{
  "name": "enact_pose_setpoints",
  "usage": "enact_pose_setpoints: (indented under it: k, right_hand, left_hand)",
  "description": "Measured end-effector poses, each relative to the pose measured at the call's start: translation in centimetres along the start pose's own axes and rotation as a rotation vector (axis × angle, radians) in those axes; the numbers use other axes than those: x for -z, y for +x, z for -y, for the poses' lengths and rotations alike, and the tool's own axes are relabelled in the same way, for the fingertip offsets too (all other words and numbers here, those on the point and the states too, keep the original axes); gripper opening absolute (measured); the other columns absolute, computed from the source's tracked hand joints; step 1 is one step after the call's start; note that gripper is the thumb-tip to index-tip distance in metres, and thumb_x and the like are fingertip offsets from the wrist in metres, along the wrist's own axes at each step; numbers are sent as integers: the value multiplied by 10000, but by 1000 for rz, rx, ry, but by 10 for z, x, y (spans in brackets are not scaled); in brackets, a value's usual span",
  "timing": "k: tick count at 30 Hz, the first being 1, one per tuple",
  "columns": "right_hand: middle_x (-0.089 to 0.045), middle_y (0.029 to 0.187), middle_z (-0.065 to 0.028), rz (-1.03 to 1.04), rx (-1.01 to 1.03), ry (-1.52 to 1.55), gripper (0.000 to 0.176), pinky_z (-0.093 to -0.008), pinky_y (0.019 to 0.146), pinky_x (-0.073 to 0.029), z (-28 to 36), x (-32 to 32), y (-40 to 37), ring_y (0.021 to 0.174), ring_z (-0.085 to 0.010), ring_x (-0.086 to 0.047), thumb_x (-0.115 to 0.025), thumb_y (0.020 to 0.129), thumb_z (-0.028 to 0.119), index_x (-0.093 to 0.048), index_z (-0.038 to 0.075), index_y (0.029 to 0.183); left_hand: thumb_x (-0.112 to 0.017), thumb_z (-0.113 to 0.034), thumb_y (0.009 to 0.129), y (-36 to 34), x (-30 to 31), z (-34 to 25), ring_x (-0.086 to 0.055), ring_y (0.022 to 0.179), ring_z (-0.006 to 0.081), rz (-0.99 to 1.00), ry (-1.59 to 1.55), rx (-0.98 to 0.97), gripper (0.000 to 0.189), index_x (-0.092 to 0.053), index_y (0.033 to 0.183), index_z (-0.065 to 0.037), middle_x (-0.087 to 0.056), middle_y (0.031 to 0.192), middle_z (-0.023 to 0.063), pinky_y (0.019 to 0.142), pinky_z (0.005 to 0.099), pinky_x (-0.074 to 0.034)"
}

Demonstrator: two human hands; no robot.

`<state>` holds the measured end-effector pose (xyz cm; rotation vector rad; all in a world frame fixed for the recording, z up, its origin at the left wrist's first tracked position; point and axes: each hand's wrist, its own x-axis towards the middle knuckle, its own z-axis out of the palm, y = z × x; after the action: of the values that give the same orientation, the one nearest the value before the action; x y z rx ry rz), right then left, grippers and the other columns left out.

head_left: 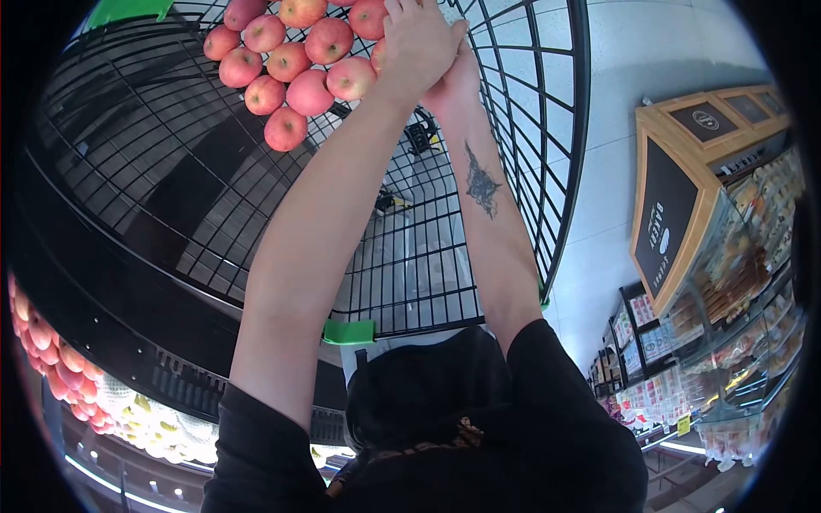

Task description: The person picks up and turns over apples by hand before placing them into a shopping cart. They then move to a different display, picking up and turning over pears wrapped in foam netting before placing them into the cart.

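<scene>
Overlapping left hand point(416, 43) hides right hand point(455, 85) beside apples point(295, 64) in cart point(585, 111); fingertips cropped, grip of both unreadable

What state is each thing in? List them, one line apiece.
apples: loose, heaped in the cart
cart: wire basket, holding the apples
left hand: laid over the right hand, beside the apples
right hand: mostly hidden under the left, grip unclear
bakery case: stocked

Bright, even overhead shop light; apples point(308, 92) crisp, soft shadow bands across the cart point(171, 197); strong fisheye bending, black vignette at edges.
</scene>
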<state>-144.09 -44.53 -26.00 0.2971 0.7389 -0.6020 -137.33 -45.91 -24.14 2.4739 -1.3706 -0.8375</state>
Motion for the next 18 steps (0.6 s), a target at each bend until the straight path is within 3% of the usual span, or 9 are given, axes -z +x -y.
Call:
enact_pose_setpoints:
  k: [3, 5, 8, 11, 13, 14, 17, 18]
  right_hand:
    - [-509, 1299, -114, 105, 37, 16, 543, -441, 927, -469, -1, 6, 4, 1154, -279, -526, -282, 996, 439, -364, 54, 1371]
    - [-514, 1283, -111, 12, 70, -270, 489, -456, 927, -465, 1, 5, 1, 1144, -278, -527, -335, 995, 383, -378, 52, 1353]
    - [-526, 1259, -108, -70, 5, -175, 492, -471, 922, -463, 3, 8, 7, 1129, -283, -534, -360, 986, 392, -392, 45, 1333]
    - [-509, 1273, -117, 12, -28, -286, 517, -471, 933, -450, 8, 15, 14, 1156, -273, -517, -321, 990, 423, -385, 44, 1335]
    - [-501, 1276, -115, -84, -87, -133, 532, -465, 944, -440, 7, 18, 18, 1162, -263, -509, -290, 990, 442, -381, 50, 1339]
    - [-493, 1280, -113, -180, -144, 24, 549, -458, 956, -429, 5, 17, 18, 1167, -253, -501, -259, 991, 461, -378, 57, 1342]
    - [-483, 1276, -95, -218, -56, -86, 582, -426, 984, -401, -10, -1, -4, 1156, -231, -497, -206, 986, 503, -378, 75, 1341]
    - [-483, 1276, -95, -216, -62, -103, 582, -426, 984, -401, -17, -3, -12, 1156, -231, -497, -206, 986, 503, -378, 75, 1341]
  left_hand:
    - [-605, -326, 841, 0, 0, -8, -376, 1173, 416, -67, -24, -13, 628, -398, 1279, 73, -400, 1244, 251, 995, 451, -367]
    - [-605, -319, 842, -3, 6, -11, -378, 1169, 413, -63, -54, 32, 633, -385, 1286, 77, -393, 1248, 250, 998, 447, -368]
    - [-630, -309, 820, -2, 3, -7, -337, 1236, 419, -14, -126, 38, 709, -336, 1337, 77, -341, 1314, 274, 1029, 452, -352]
    - [-665, -285, 776, 6, -6, 2, -290, 1299, 428, -11, 21, 75, 803, -275, 1408, 20, -276, 1373, 305, 1062, 437, -334]
    - [-684, -282, 742, 17, 1, 16, -268, 1323, 444, 235, -146, 87, 868, -240, 1452, -53, -224, 1409, 325, 1081, 413, -316]
    - [-684, -282, 742, 17, -1, 20, -268, 1323, 444, 235, -151, 88, 868, -240, 1452, -53, -224, 1409, 325, 1081, 413, -316]
    - [-695, -278, 725, 11, -4, 30, -287, 1299, 465, 186, -185, 34, 880, -243, 1458, -94, -195, 1417, 327, 1080, 412, -316]
    - [-672, -283, 754, 5, 3, 26, -343, 1275, 439, 186, -278, 94, 817, -280, 1438, -67, -266, 1394, 314, 1057, 407, -343]
